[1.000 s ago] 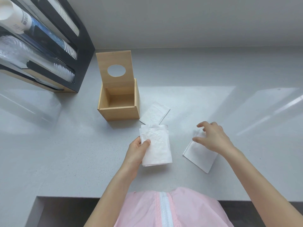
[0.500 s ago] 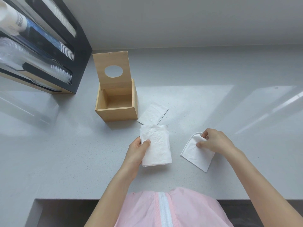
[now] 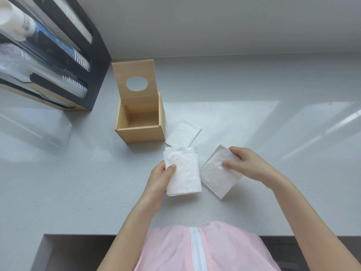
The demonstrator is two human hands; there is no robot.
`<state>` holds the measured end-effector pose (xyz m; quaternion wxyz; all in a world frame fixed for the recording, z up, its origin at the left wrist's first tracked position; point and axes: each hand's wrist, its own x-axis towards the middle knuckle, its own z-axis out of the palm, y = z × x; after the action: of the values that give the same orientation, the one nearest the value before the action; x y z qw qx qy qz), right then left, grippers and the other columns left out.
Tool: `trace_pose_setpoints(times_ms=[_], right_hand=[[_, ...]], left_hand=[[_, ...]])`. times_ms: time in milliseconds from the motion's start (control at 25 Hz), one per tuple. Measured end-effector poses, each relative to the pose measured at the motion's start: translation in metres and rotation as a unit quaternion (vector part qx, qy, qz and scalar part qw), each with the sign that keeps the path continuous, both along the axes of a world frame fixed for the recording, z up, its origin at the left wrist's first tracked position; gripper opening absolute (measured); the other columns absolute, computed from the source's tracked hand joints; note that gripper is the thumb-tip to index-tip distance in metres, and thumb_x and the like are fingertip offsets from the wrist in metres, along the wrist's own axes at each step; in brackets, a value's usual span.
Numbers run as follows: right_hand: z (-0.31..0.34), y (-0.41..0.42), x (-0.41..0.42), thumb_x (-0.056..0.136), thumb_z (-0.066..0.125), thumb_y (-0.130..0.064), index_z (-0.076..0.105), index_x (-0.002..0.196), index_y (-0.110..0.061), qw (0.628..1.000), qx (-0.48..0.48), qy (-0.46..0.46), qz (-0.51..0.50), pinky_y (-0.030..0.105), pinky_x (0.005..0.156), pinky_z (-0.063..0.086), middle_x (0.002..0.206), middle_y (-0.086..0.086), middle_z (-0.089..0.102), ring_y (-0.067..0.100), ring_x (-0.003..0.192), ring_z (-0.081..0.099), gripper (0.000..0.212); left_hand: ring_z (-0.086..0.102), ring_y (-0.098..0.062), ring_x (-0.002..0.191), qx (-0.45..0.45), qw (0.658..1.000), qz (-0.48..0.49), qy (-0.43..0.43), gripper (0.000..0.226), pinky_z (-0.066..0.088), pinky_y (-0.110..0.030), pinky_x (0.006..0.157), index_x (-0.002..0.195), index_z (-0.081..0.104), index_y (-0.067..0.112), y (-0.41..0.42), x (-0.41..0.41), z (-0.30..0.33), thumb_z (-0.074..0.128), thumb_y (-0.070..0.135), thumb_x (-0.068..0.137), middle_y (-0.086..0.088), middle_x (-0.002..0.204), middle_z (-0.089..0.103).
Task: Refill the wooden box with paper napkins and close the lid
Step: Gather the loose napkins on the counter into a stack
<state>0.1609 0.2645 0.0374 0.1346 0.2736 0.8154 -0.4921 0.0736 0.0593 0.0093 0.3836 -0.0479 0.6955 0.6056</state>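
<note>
The wooden box stands open and empty on the grey counter, its lid with a round hole tilted up at the back. My left hand holds a small stack of white napkins in front of the box. My right hand grips another folded napkin, lifted off the counter just right of the stack. A third napkin lies flat beside the box's right front corner.
A black-and-wood dispenser rack with stacked cups and lids stands at the back left, close to the box. The counter's front edge runs along the bottom, with a pink garment below it.
My right hand has picked the right-hand napkin up off the counter and carried it left toward the stack. The left hand and its stack have stayed put.
</note>
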Motion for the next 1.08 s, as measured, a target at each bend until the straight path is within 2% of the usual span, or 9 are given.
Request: trace_pose_setpoints(times_ms=[160, 240, 320, 400, 480, 600, 800, 920, 1080], right_hand=[[0.028, -0.001, -0.002, 0.090, 0.052, -0.020, 0.055, 0.062, -0.023, 0.997, -0.001, 0.002, 0.077, 0.026, 0.060, 0.029, 0.065, -0.004, 0.045, 0.012, 0.061, 0.041, 0.029], [0.044, -0.003, -0.003, 0.091, 0.053, -0.021, 0.059, 0.060, -0.024, 0.992, -0.054, 0.010, 0.118, 0.024, 0.062, 0.032, 0.062, -0.011, 0.050, 0.007, 0.060, 0.045, 0.032], [0.053, -0.007, -0.008, 0.091, 0.055, -0.022, 0.062, 0.069, -0.012, 0.981, -0.126, 0.025, 0.147, 0.024, 0.068, 0.035, 0.069, -0.008, 0.054, 0.007, 0.067, 0.051, 0.025], [0.051, -0.015, -0.018, 0.088, 0.055, -0.026, 0.060, 0.076, -0.004, 0.976, -0.145, 0.027, 0.160, 0.025, 0.072, 0.036, 0.075, -0.002, 0.054, 0.008, 0.073, 0.051, 0.025], [0.041, -0.027, -0.029, 0.089, 0.055, -0.024, 0.055, 0.068, -0.010, 0.982, -0.089, 0.008, 0.168, 0.022, 0.069, 0.034, 0.072, -0.001, 0.049, 0.007, 0.068, 0.047, 0.026], [0.026, -0.047, -0.042, 0.089, 0.053, -0.019, 0.047, 0.059, -0.023, 0.985, 0.003, -0.004, 0.175, 0.008, 0.047, 0.033, 0.062, -0.008, 0.046, 0.002, 0.054, 0.044, 0.031], [0.014, -0.055, -0.052, 0.087, 0.052, -0.018, 0.057, 0.082, -0.021, 0.992, 0.033, 0.025, 0.118, 0.020, 0.052, 0.035, 0.077, -0.001, 0.054, 0.012, 0.067, 0.050, 0.007], [0.009, -0.058, -0.056, 0.086, 0.053, -0.017, 0.056, 0.083, -0.021, 0.994, 0.026, 0.026, 0.107, 0.020, 0.052, 0.035, 0.074, -0.003, 0.054, 0.011, 0.066, 0.049, 0.006], [0.005, -0.065, -0.061, 0.086, 0.053, -0.017, 0.056, 0.083, -0.022, 0.993, 0.037, 0.031, 0.109, 0.019, 0.051, 0.035, 0.082, 0.000, 0.056, 0.013, 0.070, 0.050, 0.006]], left_hand=[[0.061, -0.024, 0.097, -0.001, 1.000, -0.009, -0.006, 0.026, 0.047, -0.029, 0.071, 0.112, 0.060, 0.011, -0.002, -0.002, 0.000, 0.038, 0.012, 0.097, -0.008, 0.109, 0.065], [0.061, -0.024, 0.096, -0.001, 1.000, -0.016, -0.012, 0.027, 0.046, -0.029, 0.072, 0.113, 0.060, 0.012, -0.002, -0.002, 0.000, 0.038, 0.013, 0.096, -0.008, 0.110, 0.065], [0.061, -0.023, 0.095, 0.008, 0.999, -0.025, -0.018, 0.027, 0.046, -0.031, 0.073, 0.111, 0.060, 0.014, -0.002, -0.001, 0.001, 0.038, 0.014, 0.096, -0.006, 0.107, 0.066], [0.062, -0.023, 0.093, 0.023, 0.999, -0.038, -0.022, 0.027, 0.047, -0.032, 0.072, 0.110, 0.061, 0.013, -0.001, -0.001, 0.001, 0.038, 0.015, 0.097, -0.006, 0.104, 0.067], [0.064, -0.021, 0.087, 0.028, 0.998, -0.059, -0.021, 0.027, 0.047, -0.030, 0.066, 0.110, 0.063, 0.012, -0.001, 0.000, 0.002, 0.040, 0.017, 0.096, -0.004, 0.098, 0.068], [0.065, -0.018, 0.085, 0.033, 0.997, -0.071, -0.023, 0.028, 0.048, -0.031, 0.069, 0.108, 0.066, 0.015, 0.000, 0.002, 0.003, 0.041, 0.020, 0.096, -0.001, 0.094, 0.070], [0.067, -0.013, 0.090, 0.052, 0.996, -0.070, -0.031, 0.038, 0.049, -0.032, 0.082, 0.105, 0.068, 0.018, -0.002, 0.001, 0.002, 0.032, 0.029, 0.099, 0.001, 0.097, 0.072], [0.069, -0.011, 0.090, 0.066, 0.995, -0.051, -0.051, 0.042, 0.050, -0.031, 0.088, 0.100, 0.067, 0.023, -0.005, 0.000, 0.001, 0.027, 0.035, 0.100, 0.003, 0.096, 0.073], [0.068, -0.013, 0.088, 0.058, 0.996, -0.061, -0.030, 0.033, 0.051, -0.026, 0.076, 0.109, 0.064, 0.018, -0.008, 0.000, 0.000, 0.035, 0.030, 0.099, 0.000, 0.100, 0.071]])
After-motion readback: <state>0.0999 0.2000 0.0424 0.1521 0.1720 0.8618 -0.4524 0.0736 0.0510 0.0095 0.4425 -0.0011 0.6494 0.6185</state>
